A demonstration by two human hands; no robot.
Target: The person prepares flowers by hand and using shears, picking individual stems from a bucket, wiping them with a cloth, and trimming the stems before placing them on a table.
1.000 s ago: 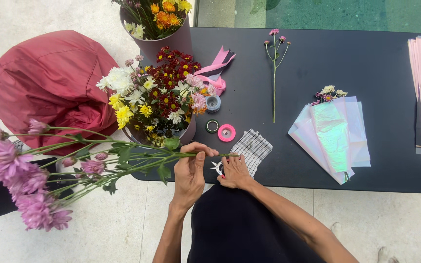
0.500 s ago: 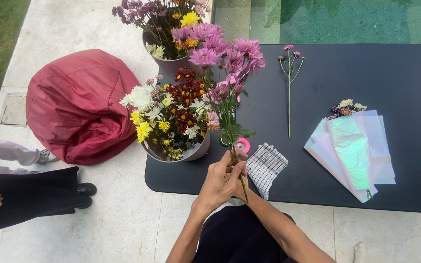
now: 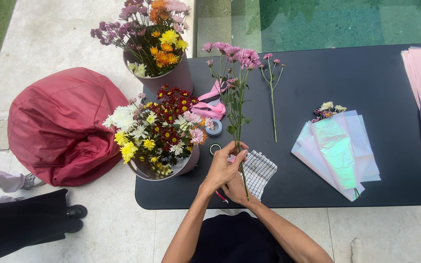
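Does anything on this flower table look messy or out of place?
Little stands out. A single pink flower stem lies loose on the black table, apart from the bunch both hands hold. The pink ribbon sits crumpled by the buckets. Nothing looks spilled or broken.

Soft, even daylight falls on my worktable point(image 3: 347, 195); shadows are faint and diffuse. The iridescent wrap point(image 3: 337, 153) catches mild glare. Focus is sharp throughout, with slight wide-angle stretching toward the frame's edges.
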